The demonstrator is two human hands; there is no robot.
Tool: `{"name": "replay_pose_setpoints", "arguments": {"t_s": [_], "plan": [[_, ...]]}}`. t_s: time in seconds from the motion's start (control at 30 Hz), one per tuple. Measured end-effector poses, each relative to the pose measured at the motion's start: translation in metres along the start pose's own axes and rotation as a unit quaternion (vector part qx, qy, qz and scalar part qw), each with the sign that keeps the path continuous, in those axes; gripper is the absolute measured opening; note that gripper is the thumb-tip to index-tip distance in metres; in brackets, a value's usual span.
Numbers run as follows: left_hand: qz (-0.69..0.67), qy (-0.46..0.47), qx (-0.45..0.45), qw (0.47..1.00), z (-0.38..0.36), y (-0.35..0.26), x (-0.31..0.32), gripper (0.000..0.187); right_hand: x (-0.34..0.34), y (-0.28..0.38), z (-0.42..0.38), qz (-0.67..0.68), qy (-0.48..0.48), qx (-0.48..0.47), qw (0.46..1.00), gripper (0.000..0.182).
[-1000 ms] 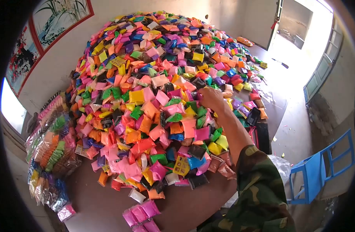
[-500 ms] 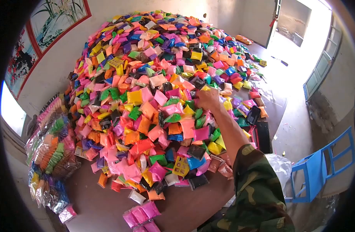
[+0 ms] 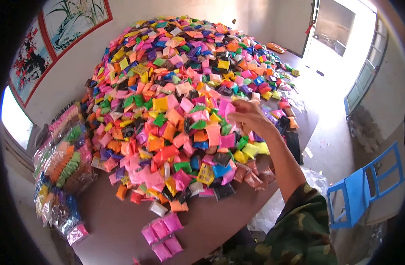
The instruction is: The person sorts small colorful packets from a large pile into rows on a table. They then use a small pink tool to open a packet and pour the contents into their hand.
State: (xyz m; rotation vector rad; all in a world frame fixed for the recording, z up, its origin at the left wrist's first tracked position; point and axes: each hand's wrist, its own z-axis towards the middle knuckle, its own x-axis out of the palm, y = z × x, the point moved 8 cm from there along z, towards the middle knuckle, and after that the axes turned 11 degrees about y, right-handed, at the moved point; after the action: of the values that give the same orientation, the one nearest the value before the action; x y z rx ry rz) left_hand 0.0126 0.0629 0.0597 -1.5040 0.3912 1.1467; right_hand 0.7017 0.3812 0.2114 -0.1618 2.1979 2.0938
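A big heap of small coloured packets [image 3: 167, 119] covers much of the brown table [image 3: 118, 225]. Over its right side is my right hand [image 3: 251, 115], thumb and fingers closed on a pink-purple packet [image 3: 225, 108]. Brown packets [image 3: 253, 179] lie at the heap's lower right edge. Near the front of the table rests a group of bright pink packets [image 3: 162, 236], side by side in rows. My left hand is out of sight.
Clear bags of sorted packets [image 3: 63, 170] stand at the left edge. To the right are a blue chair [image 3: 353, 201], a crumpled clear plastic bag [image 3: 273, 210] and a black case [image 3: 294, 148]. An open door [image 3: 366, 84] lies beyond.
My right hand has lifted slightly off the heap, and a pink-purple packet now shows in its fingers. The view has shifted a little.
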Motion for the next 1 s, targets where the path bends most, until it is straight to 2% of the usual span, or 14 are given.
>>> {"name": "replay_pose_setpoints", "arguments": {"t_s": [0.07, 0.13, 0.2, 0.27, 0.33, 0.4, 0.43, 0.53, 0.63, 0.73, 0.77, 0.87, 1.0], "plan": [[-0.004, 0.008, 0.003, 1.0, -0.001, -0.001, -0.002, 0.023, 0.032, -0.012, -0.036, 0.097, 0.046, -0.005, 0.994, 0.05], [-0.005, 0.017, 0.001, 1.0, 0.0, 0.008, 0.001, 0.023, 0.068, -0.018, -0.072, 0.119, 0.113, -0.033, 0.986, 0.046], [0.018, -0.054, 0.105, 0.993, 0.005, 0.022, 0.004, 0.012, 0.109, -0.034, -0.117, 0.178, 0.146, 0.062, 0.971, 0.045], [0.028, -0.034, 0.089, 0.995, 0.008, 0.043, 0.01, 0.012, 0.15, -0.052, -0.142, 0.093, 0.232, 0.05, 0.967, 0.043], [0.047, 0.004, 0.089, 0.995, 0.004, -0.002, -0.006, 0.012, 0.192, -0.078, -0.16, 0.034, 0.314, 0.043, 0.948, 0.04], [0.052, -0.041, 0.124, 0.99, 0.001, -0.009, -0.008, 0.013, 0.222, -0.095, -0.175, -0.043, 0.365, 0.054, 0.929, 0.039], [0.045, -0.04, 0.123, 0.991, 0.001, -0.009, -0.008, 0.011, 0.23, -0.085, -0.18, -0.17, 0.366, 0.005, 0.915, 0.038], [0.033, -0.038, 0.126, 0.991, 0.0, -0.012, -0.012, 0.009, 0.241, -0.083, -0.186, -0.248, 0.352, -0.042, 0.902, 0.041], [0.032, -0.051, 0.129, 0.99, -0.002, -0.013, -0.013, 0.008, 0.23, -0.072, -0.192, -0.208, 0.27, -0.12, 0.932, 0.042], [0.039, -0.025, 0.085, 0.995, -0.003, -0.006, -0.012, 0.012, 0.21, -0.075, -0.192, -0.16, 0.276, 0.04, 0.947, 0.045], [0.038, -0.03, 0.09, 0.995, -0.003, -0.007, -0.012, 0.013, 0.204, -0.082, -0.188, -0.155, 0.257, 0.002, 0.954, 0.045], [0.039, -0.038, 0.103, 0.993, -0.002, -0.007, -0.013, 0.013, 0.198, -0.085, -0.19, -0.179, 0.216, 0.026, 0.96, 0.045], [0.024, -0.054, 0.116, 0.991, -0.003, -0.01, -0.013, 0.01, 0.19, -0.088, -0.206, -0.341, 0.098, 0.016, 0.935, 0.049]]}}
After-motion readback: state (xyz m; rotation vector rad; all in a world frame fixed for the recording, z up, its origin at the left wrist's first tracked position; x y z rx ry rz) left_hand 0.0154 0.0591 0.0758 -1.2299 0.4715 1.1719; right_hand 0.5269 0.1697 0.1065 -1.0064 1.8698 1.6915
